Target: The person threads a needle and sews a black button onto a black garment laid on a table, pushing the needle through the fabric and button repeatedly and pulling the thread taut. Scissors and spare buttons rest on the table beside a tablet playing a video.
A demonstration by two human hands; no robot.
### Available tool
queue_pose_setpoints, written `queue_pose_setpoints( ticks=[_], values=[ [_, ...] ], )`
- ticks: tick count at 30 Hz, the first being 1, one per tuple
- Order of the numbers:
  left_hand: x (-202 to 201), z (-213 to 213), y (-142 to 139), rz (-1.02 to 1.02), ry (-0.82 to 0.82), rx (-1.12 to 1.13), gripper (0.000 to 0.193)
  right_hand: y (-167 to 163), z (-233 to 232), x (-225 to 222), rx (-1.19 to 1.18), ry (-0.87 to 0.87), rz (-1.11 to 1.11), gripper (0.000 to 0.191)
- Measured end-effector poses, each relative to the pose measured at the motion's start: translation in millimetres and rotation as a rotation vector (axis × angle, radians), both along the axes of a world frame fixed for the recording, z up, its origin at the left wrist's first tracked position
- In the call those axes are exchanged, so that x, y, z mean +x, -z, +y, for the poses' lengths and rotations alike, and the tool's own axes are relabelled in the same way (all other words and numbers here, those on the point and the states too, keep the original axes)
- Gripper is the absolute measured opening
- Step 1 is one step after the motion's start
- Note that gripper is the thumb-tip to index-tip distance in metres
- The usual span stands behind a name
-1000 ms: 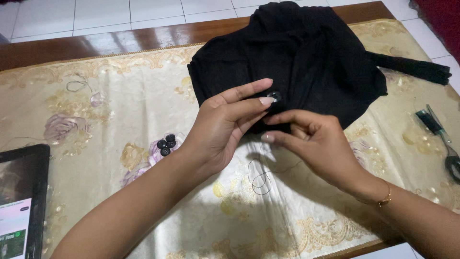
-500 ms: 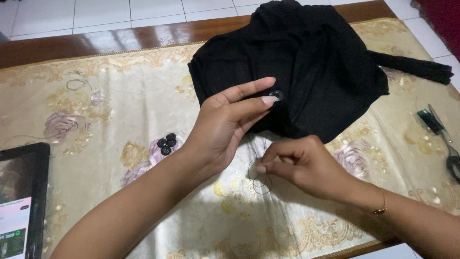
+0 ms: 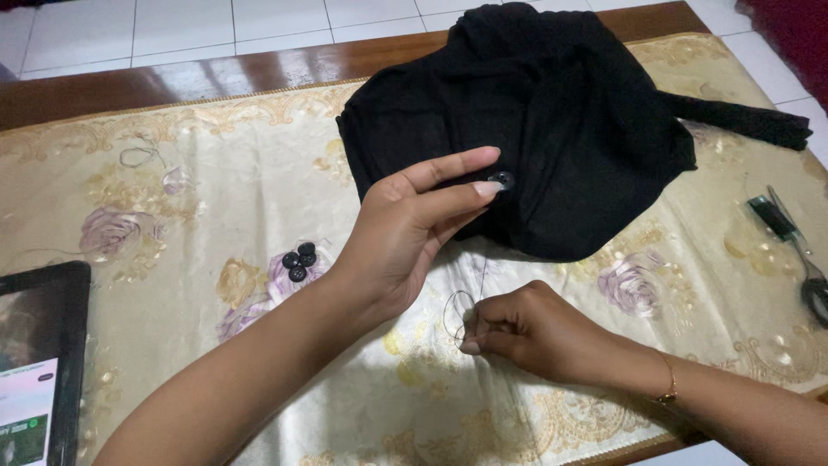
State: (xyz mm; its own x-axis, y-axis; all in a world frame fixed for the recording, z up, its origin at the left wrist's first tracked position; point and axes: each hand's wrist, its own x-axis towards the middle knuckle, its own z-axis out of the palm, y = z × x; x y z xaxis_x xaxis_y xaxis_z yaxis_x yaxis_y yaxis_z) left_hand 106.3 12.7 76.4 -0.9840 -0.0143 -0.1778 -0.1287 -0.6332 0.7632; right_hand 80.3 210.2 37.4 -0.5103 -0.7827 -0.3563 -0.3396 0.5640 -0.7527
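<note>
A tablet (image 3: 39,362) lies flat at the left edge of the table, near the bottom corner; it is a dark rectangle with a black frame, and part of it is cut off by the edge of the view; most of its screen looks dark and shiny, with a dim picture in it; the lowest part of the screen (image 3: 26,406) is lit up, pale white and pink with a little green spot; it rests on the gold flowery cloth (image 3: 172,216); no packages, labels or signs show anywhere else.
</note>
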Motion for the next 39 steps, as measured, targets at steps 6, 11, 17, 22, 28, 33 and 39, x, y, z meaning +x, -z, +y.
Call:
queue_pose_setpoints(
  ticks=[6, 11, 17, 22, 28, 33, 39],
  values=[
    [1, 0, -3, 0.085, -0.01, -0.042, 0.039, 0, 26, -24, 0.069, 0.254, 0.031, 0.042],
    [2, 6, -5, 0.074, 0.005, -0.116, 0.039, -8, 62, -55, 0.028, 0.424, -0.259, 0.025],
    [1, 11, -5, 0.137, 0.029, -0.122, 0.037, 1, 70, -59, -0.294, 0.228, -0.469, 0.034],
    [3, 13, -5, 0.134, 0.049, -0.102, 0.037, -10, 58, -44, -0.319, 0.397, -0.346, 0.026],
    [4, 16, -4, 0.104, 0.058, -0.033, 0.037, -30, 44, -33, -0.528, 0.249, 0.295, 0.015],
    [2, 16, -5, 0.049, 0.059, 0.005, 0.039, -34, 35, -29, -0.521, 0.374, 0.38, 0.021],
    [1, 17, -5, -0.001, 0.06, 0.025, 0.04, -29, 29, -24, -0.552, 0.404, 0.51, 0.017]
  ],
)
